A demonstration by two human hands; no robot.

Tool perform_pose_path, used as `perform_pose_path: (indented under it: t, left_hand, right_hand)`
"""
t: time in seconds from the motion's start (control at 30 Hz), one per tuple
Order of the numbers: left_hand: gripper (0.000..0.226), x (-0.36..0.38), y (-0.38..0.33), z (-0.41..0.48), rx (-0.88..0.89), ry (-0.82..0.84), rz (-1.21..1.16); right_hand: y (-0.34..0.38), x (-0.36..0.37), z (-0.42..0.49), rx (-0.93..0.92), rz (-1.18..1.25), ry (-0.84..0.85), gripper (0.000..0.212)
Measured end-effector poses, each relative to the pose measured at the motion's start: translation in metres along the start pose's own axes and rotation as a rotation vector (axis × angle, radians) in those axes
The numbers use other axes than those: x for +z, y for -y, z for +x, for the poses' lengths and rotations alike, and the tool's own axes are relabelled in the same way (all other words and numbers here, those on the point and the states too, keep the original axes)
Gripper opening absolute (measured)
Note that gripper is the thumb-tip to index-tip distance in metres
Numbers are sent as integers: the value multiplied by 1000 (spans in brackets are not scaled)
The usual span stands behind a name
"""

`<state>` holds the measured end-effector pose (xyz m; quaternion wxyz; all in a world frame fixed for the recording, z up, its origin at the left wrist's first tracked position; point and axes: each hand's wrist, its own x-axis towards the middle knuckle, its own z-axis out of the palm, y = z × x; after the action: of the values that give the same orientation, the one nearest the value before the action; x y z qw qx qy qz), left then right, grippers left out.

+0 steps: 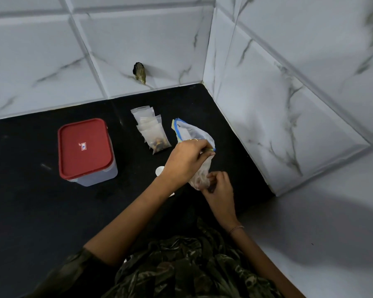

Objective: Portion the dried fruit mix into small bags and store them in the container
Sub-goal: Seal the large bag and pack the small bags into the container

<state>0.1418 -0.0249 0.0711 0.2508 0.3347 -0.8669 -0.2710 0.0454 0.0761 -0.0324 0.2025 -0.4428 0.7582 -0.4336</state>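
**Both grips on the fruit-mix bag**

The large bag of dried fruit mix (199,178) is held up between the hands. The left grip (187,160) pinches its zip edge from above, and the right grip (219,186) curls round its filled bottom just below. Beyond the left grip lies a fanned stack of small bags (148,125); the filled small bag (159,145) is nearest it. Well to the left of both grips, the red-lidded container (86,151) stands closed on the black table (30,211).
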Motion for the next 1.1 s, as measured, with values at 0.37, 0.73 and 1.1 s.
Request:
perform_pose_path:
  t: [0.37, 0.73, 1.1]
  left_hand:
    - [20, -39, -7, 31, 32, -234, -50]
    - [24, -22, -30, 33, 242, -178, 161]
    - [31, 10, -32, 0, 316, -110, -12]
  right_hand:
    - [-33, -7, -3, -33, -18, 11, 15]
    - [-46, -31, 24, 148, -123, 460, 7]
    - [96, -80, 158, -37, -28, 267, 15]
